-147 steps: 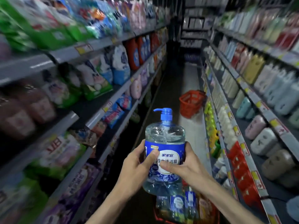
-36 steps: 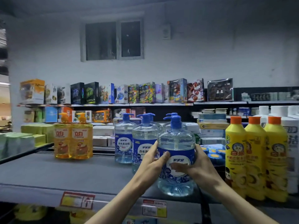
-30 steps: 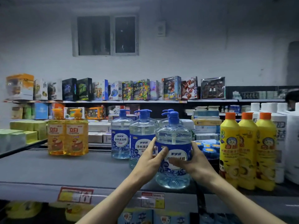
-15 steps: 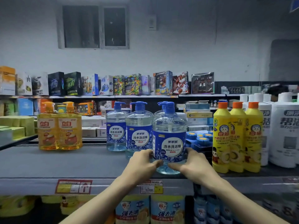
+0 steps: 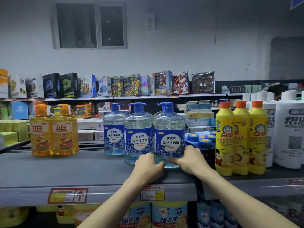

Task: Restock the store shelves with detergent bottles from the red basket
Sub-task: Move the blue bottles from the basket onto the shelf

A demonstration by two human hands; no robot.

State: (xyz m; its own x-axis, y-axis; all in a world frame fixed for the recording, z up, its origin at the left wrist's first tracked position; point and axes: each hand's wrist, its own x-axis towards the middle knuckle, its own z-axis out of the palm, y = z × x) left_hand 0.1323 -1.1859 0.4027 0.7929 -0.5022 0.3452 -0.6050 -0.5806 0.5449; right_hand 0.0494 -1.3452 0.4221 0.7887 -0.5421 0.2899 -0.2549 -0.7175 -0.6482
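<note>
The new bottle [image 5: 169, 139] is down on the shelf [image 5: 65, 170] now. A moment ago I held it up in the air, and my hands have slid from its label to its bottom.

At the left stand two orange bottles [image 5: 53, 130], full of orange soap. Next come two blue-pump bottles [image 5: 139, 132], filled nearly to the top with clear soap. The new bottle is just as full. It stands right beside the nearer one, looks like it touches it, and is close to the shelf's front edge.

My left hand [image 5: 148, 167] curls round its bottom on one side, and my right hand [image 5: 189, 159] curls round the other side. Further right stand three yellow bottles [image 5: 241, 137].

I think the new bottle could tip off the front edge if I let go while it leans. A hard push could knock its neighbour over. The red basket is out of sight.
</note>
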